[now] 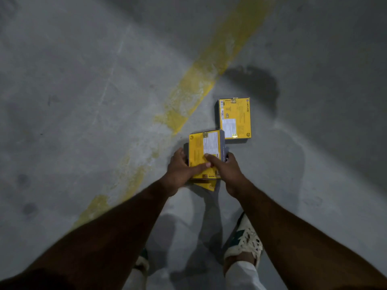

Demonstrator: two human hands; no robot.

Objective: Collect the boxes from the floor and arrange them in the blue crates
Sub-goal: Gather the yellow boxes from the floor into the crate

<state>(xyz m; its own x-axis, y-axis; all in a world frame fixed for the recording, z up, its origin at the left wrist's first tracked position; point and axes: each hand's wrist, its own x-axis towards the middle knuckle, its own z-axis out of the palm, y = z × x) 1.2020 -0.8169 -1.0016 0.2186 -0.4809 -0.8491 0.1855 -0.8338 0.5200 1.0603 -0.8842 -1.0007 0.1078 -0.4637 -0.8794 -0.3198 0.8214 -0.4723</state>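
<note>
Left hand (180,172) and right hand (227,172) grip the held boxes (204,151) by their side edges at frame centre; apparently light, rigid cardboard, possibly two stacked.

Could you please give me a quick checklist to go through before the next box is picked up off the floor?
1. Held box gripped by both hands: ok, left hand and right hand each have a thumb on top.
2. Second box under the held one: cannot tell, only a yellow corner shows below it.
3. Floor box within view and lying flat: ok.
4. Free hand for the floor box: not ok, both are occupied.
5. Blue crates located: cannot tell, none in view.
6. Feet clear of the floor box: ok, the shoe stands well back.
</note>
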